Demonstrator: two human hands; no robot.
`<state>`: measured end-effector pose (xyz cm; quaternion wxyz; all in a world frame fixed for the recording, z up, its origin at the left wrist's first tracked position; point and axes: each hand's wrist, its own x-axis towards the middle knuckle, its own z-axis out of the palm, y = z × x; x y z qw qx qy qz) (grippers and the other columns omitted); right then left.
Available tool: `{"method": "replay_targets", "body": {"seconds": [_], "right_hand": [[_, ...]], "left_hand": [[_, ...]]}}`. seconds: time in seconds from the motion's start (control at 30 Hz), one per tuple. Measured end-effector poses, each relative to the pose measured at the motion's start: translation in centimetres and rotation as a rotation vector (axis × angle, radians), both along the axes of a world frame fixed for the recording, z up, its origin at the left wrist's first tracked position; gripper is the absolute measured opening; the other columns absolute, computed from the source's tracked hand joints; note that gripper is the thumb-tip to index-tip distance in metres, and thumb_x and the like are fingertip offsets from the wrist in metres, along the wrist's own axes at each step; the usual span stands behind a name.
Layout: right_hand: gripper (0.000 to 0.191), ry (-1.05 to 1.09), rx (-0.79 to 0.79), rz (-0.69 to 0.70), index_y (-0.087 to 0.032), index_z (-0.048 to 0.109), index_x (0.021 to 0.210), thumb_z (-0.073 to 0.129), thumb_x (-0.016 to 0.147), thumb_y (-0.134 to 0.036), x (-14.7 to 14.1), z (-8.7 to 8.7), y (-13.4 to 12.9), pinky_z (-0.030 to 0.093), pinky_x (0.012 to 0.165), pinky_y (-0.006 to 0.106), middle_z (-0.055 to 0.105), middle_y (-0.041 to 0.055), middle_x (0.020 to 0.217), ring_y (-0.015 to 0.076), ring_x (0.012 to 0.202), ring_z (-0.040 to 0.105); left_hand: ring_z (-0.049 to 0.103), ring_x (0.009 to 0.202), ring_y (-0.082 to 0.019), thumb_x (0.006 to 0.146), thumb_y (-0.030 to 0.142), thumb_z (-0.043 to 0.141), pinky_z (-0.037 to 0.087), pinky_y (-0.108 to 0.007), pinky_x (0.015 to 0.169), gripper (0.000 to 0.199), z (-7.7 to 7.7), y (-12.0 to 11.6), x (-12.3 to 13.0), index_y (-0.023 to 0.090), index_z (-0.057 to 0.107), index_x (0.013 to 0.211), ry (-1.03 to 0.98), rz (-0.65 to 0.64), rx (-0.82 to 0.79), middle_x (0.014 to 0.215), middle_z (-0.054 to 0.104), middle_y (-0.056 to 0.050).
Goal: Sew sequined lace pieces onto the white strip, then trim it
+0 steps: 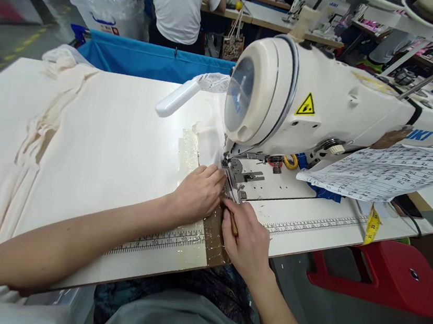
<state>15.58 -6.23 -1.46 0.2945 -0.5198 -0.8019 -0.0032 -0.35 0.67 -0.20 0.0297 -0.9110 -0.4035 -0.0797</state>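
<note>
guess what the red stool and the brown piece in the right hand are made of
Red stool: probably moulded plastic, smooth with a sheen, uniform colour and rounded edges. Brown piece in the right hand: perhaps smooth wood, by its colour; mostly hidden.

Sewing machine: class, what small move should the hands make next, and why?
I'd probably ease the left hand slightly back from the sewing machine: that hand's fingers sit close to the presser foot, while the right hand grips a brown-handled tool.

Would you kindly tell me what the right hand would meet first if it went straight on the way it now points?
Most likely the left hand, close ahead of the right hand; depth is unclear, so they may already touch.
</note>
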Motion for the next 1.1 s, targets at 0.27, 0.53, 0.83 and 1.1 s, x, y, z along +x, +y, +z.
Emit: {"method": "replay_targets", "body": {"seconds": [0.27,0.53,0.83,1.1], "right_hand": [[0.030,-0.159,0.002,-0.069,-0.016,0.065,0.114,0.039,0.102,-0.021,-0.4,0.1,0.2,0.038,0.047,0.025,0.070,0.0077,0.091,0.0129,0.058,0.061],[0.030,-0.284,0.004,-0.164,-0.015,0.064,0.119,0.043,0.097,-0.014,-1.3,0.0,0.0,0.033,0.044,0.027,0.070,0.0085,0.088,0.0140,0.055,0.060],[0.032,-0.190,-0.049,-0.146,-0.016,0.064,0.122,0.042,0.099,-0.019,-1.1,0.2,-0.6,0.036,0.046,0.027,0.071,0.0085,0.087,0.0144,0.057,0.061],[0.031,0.268,-0.107,0.031,-0.018,0.061,0.124,0.041,0.101,-0.021,1.8,-0.3,-2.1,0.056,0.080,0.030,0.073,0.0116,0.112,0.0208,0.101,0.070]], "left_hand": [[0.054,0.105,-0.029,0.096,0.021,0.037,0.044,-0.040,0.085,0.036,-0.3,0.1,0.1,0.005,0.061,0.119,-0.022,-0.005,0.015,0.121,0.062,-0.019],[0.053,0.109,-0.029,0.095,0.024,0.041,0.045,-0.039,0.089,0.041,-0.9,0.9,-0.4,0.005,0.057,0.127,-0.092,0.038,-0.019,0.124,0.060,-0.017],[0.054,0.112,-0.028,0.093,0.022,0.043,0.044,-0.042,0.094,0.039,-1.2,1.7,-1.1,0.008,0.060,0.125,-0.152,0.038,0.006,0.125,0.062,-0.015],[0.056,0.107,-0.024,0.091,0.014,0.044,0.047,-0.038,0.089,0.031,-0.6,2.1,-1.1,0.008,0.063,0.115,-0.233,0.114,0.019,0.118,0.064,-0.013]]}}
